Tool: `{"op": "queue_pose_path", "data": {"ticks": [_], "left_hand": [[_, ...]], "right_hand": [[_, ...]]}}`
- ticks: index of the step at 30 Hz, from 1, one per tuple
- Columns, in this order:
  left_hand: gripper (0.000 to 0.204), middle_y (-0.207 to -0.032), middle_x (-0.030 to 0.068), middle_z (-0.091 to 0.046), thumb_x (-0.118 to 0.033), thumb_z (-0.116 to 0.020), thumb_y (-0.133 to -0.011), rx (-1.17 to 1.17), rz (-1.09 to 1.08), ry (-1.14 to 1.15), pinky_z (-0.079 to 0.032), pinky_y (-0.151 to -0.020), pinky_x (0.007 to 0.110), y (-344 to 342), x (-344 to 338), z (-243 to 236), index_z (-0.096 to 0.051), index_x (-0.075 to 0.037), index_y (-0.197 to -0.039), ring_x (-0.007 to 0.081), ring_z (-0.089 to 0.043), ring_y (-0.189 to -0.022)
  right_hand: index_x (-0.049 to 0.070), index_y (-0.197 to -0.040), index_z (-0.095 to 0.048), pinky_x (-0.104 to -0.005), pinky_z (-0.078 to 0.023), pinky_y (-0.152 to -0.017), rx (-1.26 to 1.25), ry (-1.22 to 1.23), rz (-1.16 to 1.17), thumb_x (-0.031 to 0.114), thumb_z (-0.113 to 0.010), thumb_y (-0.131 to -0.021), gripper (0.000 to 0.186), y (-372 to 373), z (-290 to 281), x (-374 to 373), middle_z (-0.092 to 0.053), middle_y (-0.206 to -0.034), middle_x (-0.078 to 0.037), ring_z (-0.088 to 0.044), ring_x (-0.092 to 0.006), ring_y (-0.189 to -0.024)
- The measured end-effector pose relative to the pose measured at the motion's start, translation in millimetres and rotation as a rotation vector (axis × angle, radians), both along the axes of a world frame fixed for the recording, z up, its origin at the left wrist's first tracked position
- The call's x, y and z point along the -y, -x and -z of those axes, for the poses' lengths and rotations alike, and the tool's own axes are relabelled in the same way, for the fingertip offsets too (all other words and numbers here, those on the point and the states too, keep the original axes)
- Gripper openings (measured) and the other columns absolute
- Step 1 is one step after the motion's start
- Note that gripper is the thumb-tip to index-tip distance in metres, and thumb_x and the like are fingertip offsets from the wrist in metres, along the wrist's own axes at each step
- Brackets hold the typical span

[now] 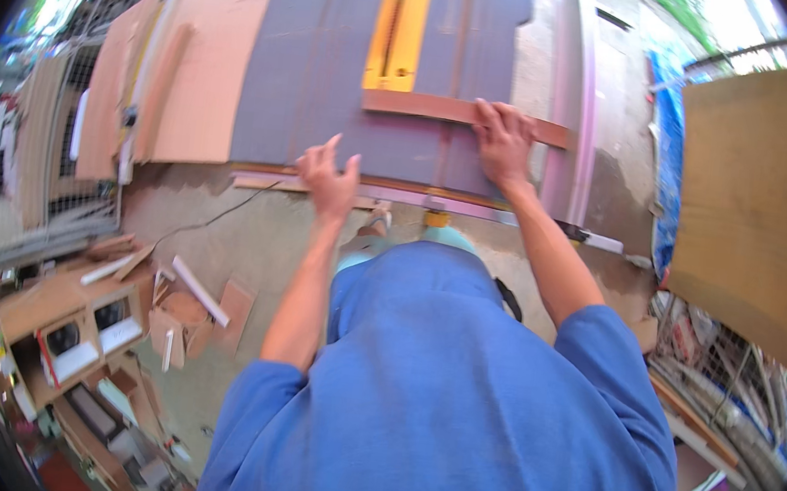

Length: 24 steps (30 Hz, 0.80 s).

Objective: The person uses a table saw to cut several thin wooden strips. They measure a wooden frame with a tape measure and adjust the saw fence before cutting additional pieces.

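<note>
A narrow brown wooden strip (427, 107) lies crosswise on the grey saw table (304, 92), just in front of the yellow blade insert (399, 26). My right hand (502, 142) presses flat on the strip's right part, fingers spread over it. My left hand (328, 179) hovers near the table's front edge with fingers apart, holding nothing. A pink fence rail (577, 92) runs along the table's right side, next to the strip's right end.
Light brown boards (211, 63) lie left of the table. A large plywood sheet (757, 207) leans at the right. Wood offcuts (195, 306) and a white bar litter the concrete floor at lower left, beside wooden cabinets (68, 331). A cable runs across the floor.
</note>
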State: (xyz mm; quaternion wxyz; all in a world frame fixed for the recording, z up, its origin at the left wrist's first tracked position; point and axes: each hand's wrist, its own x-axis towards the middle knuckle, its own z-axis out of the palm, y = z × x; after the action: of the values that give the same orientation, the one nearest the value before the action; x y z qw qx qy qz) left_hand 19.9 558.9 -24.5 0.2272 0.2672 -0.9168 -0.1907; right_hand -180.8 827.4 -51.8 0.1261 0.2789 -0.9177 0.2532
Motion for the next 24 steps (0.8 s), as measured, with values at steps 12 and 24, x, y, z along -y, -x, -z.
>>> {"op": "queue_pose_path", "data": {"ticks": [12,24], "left_hand": [[0.032,-0.107,0.0086,-0.065,-0.012,-0.083,-0.086,-0.039,0.105,-0.117,-0.046,-0.099,0.044,-26.8,-30.0,-32.6,-0.077,-0.011,-0.117,0.0297,-0.057,-0.108],[0.022,-0.103,0.0100,-0.069,-0.011,-0.081,-0.086,-0.077,0.183,-0.209,-0.049,-0.095,0.042,-34.9,-23.6,-28.1,-0.078,-0.007,-0.108,0.0295,-0.062,-0.103]], "right_hand": [[0.028,-0.139,-0.069,-0.0488,-0.027,-0.118,-0.014,-0.025,-0.005,0.031,-0.076,-0.094,0.046,1.3,-6.5,-1.8,-0.064,-0.128,0.003,-0.052,-0.0212,-0.131],[0.028,-0.142,-0.068,-0.0494,-0.027,-0.118,0.023,-0.127,-0.022,0.031,-0.077,-0.093,0.050,5.1,-16.2,2.7,-0.066,-0.133,0.001,-0.053,-0.0230,-0.132]]}}
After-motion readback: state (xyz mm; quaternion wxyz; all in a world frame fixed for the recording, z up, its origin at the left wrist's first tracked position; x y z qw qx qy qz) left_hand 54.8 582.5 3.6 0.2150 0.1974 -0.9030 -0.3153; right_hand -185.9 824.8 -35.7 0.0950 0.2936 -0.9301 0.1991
